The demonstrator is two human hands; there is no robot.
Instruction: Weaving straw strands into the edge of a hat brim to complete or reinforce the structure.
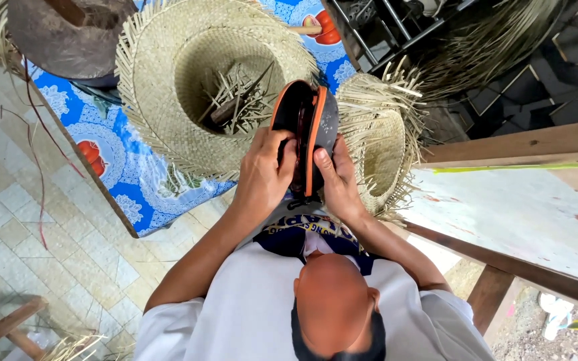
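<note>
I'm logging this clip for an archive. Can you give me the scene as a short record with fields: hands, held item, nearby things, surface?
left hand: grips one half of the pouch, fingers inside its opening
right hand: holds the other half, thumb on the orange rim
held item: black zip pouch with orange edging, open
nearby: large unfinished straw hat with loose strips in its crown; smaller straw hat
surface: blue patterned tablecloth
</note>
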